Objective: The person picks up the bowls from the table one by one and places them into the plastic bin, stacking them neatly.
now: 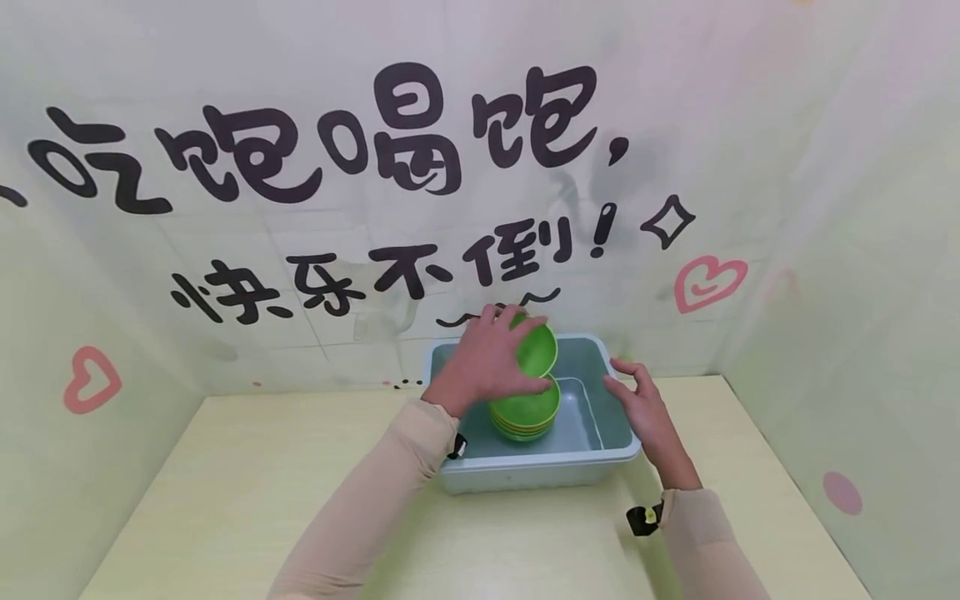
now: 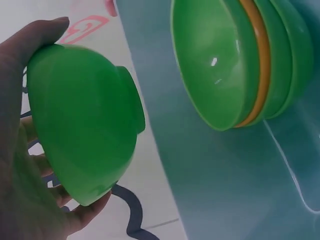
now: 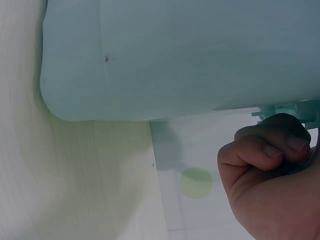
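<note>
Green bowl (image 2: 82,122) gripped by left hand (image 1: 487,358) — right hand (image 1: 645,408) grips tub (image 1: 525,475).

staged recording booth, dining theme | walls (image 1: 825,208) papered with cartoon Chinese lettering (image 1: 322,142) and pink hearts (image 1: 708,282) | pale wood-look table (image 1: 247,492) | grey-blue plastic tub (image 1: 600,450) holding stacked green bowls (image 1: 525,408)
</note>
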A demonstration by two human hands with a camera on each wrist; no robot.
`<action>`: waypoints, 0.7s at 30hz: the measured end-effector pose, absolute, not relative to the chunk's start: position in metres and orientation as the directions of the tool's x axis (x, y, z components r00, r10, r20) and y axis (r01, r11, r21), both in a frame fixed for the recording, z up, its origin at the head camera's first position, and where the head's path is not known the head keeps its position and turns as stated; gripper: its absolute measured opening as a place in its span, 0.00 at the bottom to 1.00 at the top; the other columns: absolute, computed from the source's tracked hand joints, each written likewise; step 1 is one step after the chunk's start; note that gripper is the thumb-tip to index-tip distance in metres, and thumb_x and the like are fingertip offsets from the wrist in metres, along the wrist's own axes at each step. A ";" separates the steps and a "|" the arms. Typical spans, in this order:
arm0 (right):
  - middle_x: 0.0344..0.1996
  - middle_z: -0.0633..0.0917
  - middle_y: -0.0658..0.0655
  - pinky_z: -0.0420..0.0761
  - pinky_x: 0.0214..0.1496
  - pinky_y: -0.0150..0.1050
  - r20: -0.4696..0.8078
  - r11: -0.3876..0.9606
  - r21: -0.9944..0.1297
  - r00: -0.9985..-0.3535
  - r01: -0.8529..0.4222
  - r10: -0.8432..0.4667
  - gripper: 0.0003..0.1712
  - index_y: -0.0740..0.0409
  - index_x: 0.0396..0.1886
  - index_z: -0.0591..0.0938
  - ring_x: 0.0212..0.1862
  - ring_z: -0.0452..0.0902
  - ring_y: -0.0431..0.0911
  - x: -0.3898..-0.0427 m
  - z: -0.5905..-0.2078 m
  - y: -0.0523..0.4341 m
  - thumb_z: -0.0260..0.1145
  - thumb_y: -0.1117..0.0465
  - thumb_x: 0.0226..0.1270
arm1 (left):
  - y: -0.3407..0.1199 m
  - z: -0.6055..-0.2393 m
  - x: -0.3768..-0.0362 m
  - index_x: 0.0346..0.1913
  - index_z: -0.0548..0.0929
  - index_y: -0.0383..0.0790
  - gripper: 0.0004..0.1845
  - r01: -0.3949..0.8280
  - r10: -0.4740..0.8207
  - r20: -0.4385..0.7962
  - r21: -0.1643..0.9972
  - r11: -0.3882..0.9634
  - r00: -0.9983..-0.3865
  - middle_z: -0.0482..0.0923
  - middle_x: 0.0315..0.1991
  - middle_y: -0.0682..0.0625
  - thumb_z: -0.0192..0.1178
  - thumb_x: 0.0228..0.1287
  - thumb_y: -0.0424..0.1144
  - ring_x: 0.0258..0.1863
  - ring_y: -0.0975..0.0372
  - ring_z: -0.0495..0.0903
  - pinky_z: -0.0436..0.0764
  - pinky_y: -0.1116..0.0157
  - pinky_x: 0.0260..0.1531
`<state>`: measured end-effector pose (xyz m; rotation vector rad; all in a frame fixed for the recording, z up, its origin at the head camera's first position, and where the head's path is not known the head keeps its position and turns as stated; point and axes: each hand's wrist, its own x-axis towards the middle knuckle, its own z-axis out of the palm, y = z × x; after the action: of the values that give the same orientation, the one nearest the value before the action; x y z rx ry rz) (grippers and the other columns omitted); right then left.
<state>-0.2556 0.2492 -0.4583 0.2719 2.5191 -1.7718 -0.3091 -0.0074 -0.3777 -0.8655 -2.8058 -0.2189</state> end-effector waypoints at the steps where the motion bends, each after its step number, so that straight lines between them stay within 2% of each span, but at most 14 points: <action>1: 0.80 0.60 0.59 0.81 0.61 0.45 -0.143 0.327 -0.929 -0.983 0.173 0.113 0.33 0.53 0.76 0.62 0.66 0.75 0.59 -0.256 -0.459 0.249 0.54 0.45 0.80 | -0.006 -0.380 -0.309 0.76 0.65 0.62 0.52 0.569 0.542 0.221 0.082 0.818 -0.811 0.66 0.73 0.50 0.64 0.48 0.76 0.69 0.47 0.65 0.73 0.44 0.63; 8: 0.80 0.60 0.60 0.81 0.61 0.46 -0.152 0.325 -0.928 -0.982 0.181 0.113 0.33 0.52 0.76 0.62 0.66 0.75 0.60 -0.254 -0.460 0.248 0.55 0.45 0.80 | -0.004 -0.393 -0.308 0.76 0.65 0.61 0.52 0.568 0.549 0.185 0.071 0.820 -0.815 0.66 0.73 0.50 0.63 0.48 0.77 0.69 0.49 0.66 0.72 0.45 0.63; 14: 0.79 0.61 0.61 0.82 0.54 0.39 -0.150 0.307 -0.935 -0.982 0.178 0.113 0.33 0.52 0.76 0.62 0.63 0.77 0.59 -0.254 -0.461 0.248 0.55 0.45 0.80 | -0.003 -0.400 -0.308 0.76 0.65 0.60 0.52 0.582 0.564 0.176 0.077 0.809 -0.807 0.66 0.72 0.50 0.62 0.49 0.77 0.68 0.49 0.67 0.73 0.45 0.63; 21: 0.79 0.62 0.61 0.81 0.52 0.36 -0.149 0.310 -0.933 -0.981 0.180 0.122 0.33 0.52 0.76 0.62 0.62 0.77 0.57 -0.256 -0.461 0.250 0.55 0.46 0.80 | 0.003 -0.405 -0.309 0.76 0.66 0.60 0.51 0.627 0.610 0.154 0.104 0.772 -0.777 0.67 0.71 0.49 0.63 0.49 0.76 0.66 0.50 0.68 0.73 0.47 0.63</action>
<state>-0.2558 0.2500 -0.4612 0.2895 2.5016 -1.7934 -0.3090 0.0031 -0.4050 -0.9991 -2.8516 -0.2277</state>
